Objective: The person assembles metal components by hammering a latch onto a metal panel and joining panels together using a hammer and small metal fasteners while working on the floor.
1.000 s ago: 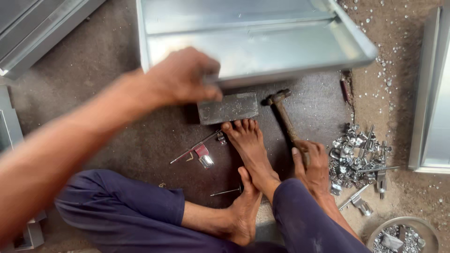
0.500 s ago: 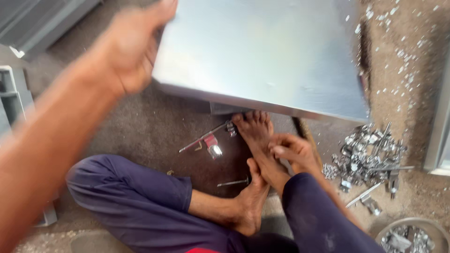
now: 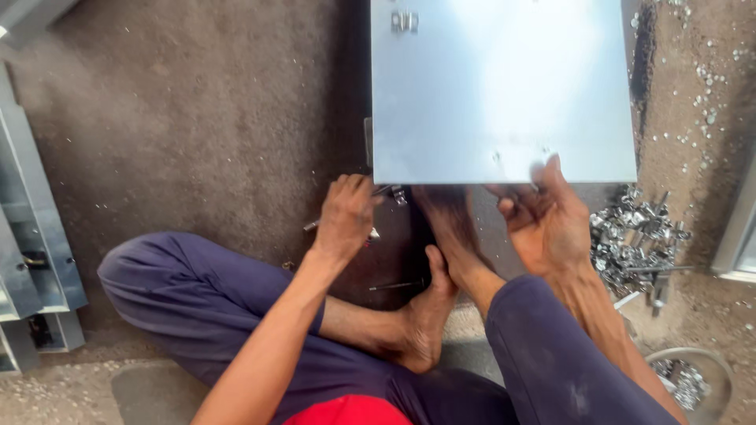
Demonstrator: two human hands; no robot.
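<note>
Person seated on the floor, legs folded, bare feet forward at centre frame. Galvanised sheet-metal panel fills the upper right of the frame, flat face up, a small clip near its top edge.

Right hand at the panel's lower edge, right of centre: fingers curl up over the rim, grip closed on the sheet. Left hand lower, left of centre, just below the panel's lower left corner, palm down, fingers bent toward small metal bits on the floor; cannot tell whether its grip has closed on anything.

Step in hand, by my reading: positioning the panel over the feet. Next move likely calls for the left hand to steady the free corner.

Heap of shiny fasteners at right; a round dish with more, lower right. Grey metal channels lie along the left edge
</note>
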